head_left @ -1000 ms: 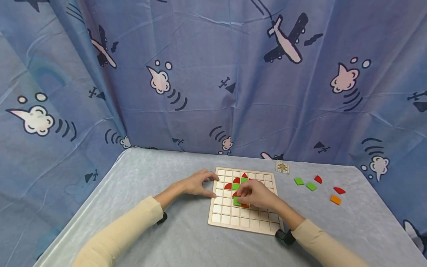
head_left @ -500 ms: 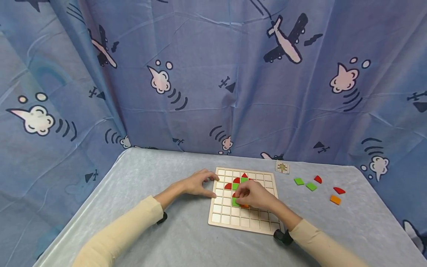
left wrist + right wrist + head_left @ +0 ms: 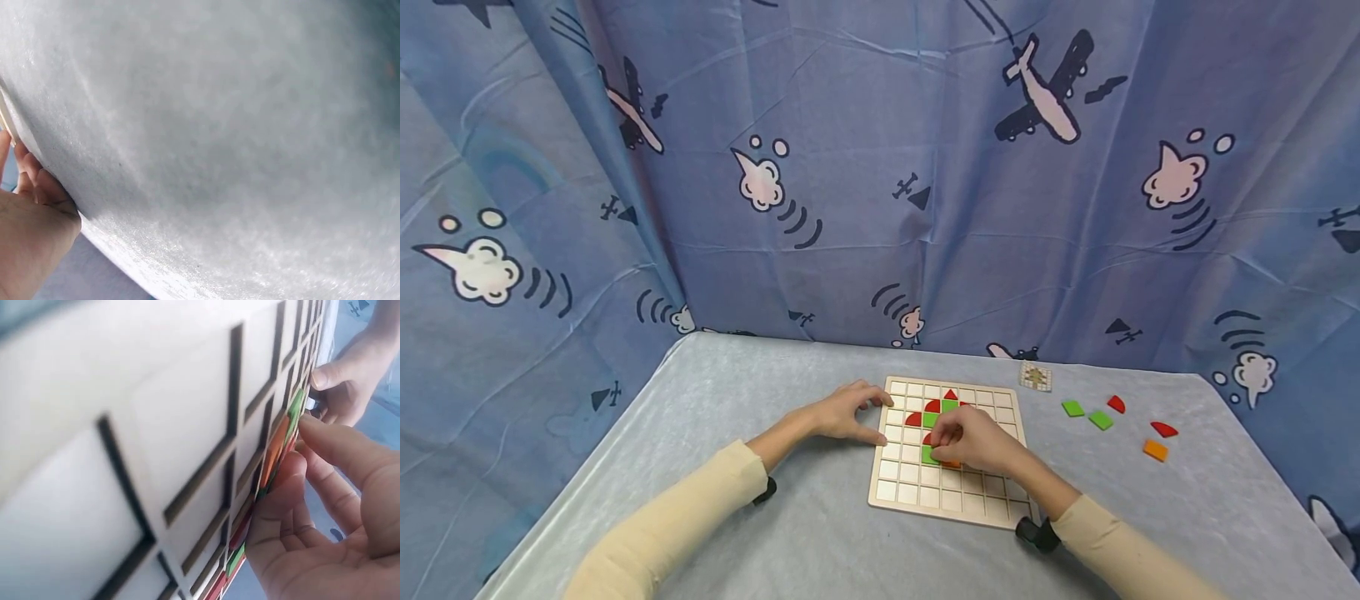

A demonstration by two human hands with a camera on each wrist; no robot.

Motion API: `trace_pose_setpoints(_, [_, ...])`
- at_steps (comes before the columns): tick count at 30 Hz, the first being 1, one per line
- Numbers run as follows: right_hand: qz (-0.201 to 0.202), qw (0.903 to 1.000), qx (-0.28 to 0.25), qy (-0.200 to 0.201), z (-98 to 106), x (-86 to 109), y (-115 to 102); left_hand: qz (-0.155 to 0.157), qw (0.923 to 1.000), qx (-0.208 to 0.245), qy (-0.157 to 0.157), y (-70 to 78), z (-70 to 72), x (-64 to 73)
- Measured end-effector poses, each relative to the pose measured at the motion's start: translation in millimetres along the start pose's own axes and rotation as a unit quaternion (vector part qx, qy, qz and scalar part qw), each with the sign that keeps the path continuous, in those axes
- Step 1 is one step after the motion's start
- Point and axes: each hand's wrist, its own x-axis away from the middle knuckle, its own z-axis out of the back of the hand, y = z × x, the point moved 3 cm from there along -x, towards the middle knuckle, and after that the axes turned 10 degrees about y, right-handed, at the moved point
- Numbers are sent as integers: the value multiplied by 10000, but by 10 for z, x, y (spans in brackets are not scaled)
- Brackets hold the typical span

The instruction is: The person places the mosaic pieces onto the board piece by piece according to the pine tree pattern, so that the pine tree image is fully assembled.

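Note:
On the table lies a square wooden grid board [image 3: 917, 495], its middle cells filled with red, green and orange pieces. My left hand [image 3: 842, 414] rests at the board's left edge, thumb and forefinger spread apart and touching the rim. In the left wrist view only part of that hand [image 3: 37, 231] shows. My right hand [image 3: 976, 439] is over the board, thumb and forefinger pinching a green square tile [image 3: 928, 455] at a cell. Beside that tile is an orange piece [image 3: 274, 450], partly under the fingers. Red quarter-round pieces [image 3: 913, 418] and a red triangle [image 3: 951, 394] sit farther up.
To the right of the board lie loose green squares [image 3: 1101, 420], red quarter-round pieces [image 3: 1164, 429] and an orange rectangle [image 3: 1155, 450]. A small pattern card [image 3: 1036, 377] lies by the far right corner. A blue printed curtain [image 3: 820, 208] hangs behind the table.
My right hand has shifted slightly left with the green tile, which now lies straighter over its cell. The left hand stays in place.

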Motion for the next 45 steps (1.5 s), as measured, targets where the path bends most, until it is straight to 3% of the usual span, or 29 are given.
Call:
trace_pose_setpoints(11, [-200,9988,-380,228,297,149,212,-36,10000,-68,10,-15,-8,-10])
trace_pose_setpoints(20, [-879,9933,-633,410,652,384,431,-68,9999,-104,2,-10,0,-11])
trace_pose_setpoints(33, [-1460,9850,-215,896,1127,712,795,-156,9998,-116,29,-17,-19,-10])
trace_pose_setpoints(45, [-1906,9751,293,1097,1435,852,1176,-140,9999,-60,23,-18,-4,-4])
